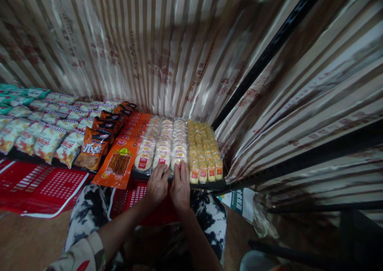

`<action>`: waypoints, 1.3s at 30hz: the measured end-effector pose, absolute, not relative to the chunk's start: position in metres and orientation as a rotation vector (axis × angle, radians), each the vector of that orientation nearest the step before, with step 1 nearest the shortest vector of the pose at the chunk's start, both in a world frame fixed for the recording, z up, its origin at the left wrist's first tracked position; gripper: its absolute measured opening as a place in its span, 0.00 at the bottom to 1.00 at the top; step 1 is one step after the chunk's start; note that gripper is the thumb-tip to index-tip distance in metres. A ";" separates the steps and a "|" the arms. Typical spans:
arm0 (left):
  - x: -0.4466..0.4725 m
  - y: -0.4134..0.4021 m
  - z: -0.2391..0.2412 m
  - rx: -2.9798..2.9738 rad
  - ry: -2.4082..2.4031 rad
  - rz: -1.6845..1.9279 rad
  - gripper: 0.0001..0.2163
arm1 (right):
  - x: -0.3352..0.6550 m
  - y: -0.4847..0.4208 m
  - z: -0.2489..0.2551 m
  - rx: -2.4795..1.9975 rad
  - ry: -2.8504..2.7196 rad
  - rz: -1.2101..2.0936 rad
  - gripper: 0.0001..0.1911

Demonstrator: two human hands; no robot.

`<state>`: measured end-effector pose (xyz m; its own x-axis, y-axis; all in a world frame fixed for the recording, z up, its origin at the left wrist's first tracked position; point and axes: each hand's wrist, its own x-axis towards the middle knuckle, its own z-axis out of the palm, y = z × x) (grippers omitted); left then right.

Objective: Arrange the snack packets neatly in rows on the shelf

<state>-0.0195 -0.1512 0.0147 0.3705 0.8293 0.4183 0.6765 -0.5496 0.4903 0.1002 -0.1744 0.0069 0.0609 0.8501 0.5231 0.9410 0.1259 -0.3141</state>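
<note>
My left hand (157,185) touches the front pack of the middle row of white round crackers (163,153), fingers stretched forward and thumb a little apart. Beside it, my right hand (180,187) lays straight fingers on the front pack of the neighbouring white cracker row (179,143), partly covering its red label. Neither hand is visibly wrapped round a pack. Another row of white crackers (144,159) stands to the left. To the right are several rows of yellow wrapped snacks (206,151) in clear packs. The undersides of my fingers are hidden.
Left of the crackers lie orange snack packets (115,169), black-and-orange bags (91,149) and pale bags (49,143). Red baskets (56,189) sit below the shelf edge. A striped sheet (167,44) hangs behind, with a slanting black post (263,63) at right.
</note>
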 end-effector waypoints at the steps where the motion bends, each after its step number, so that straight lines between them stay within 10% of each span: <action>1: -0.021 -0.150 0.014 2.412 1.382 0.936 0.18 | 0.100 -0.173 0.007 -1.742 -1.801 -0.195 0.27; 39: -0.023 -0.109 0.007 2.864 1.456 1.120 0.21 | 0.100 -0.118 0.018 -1.836 -1.899 -0.379 0.23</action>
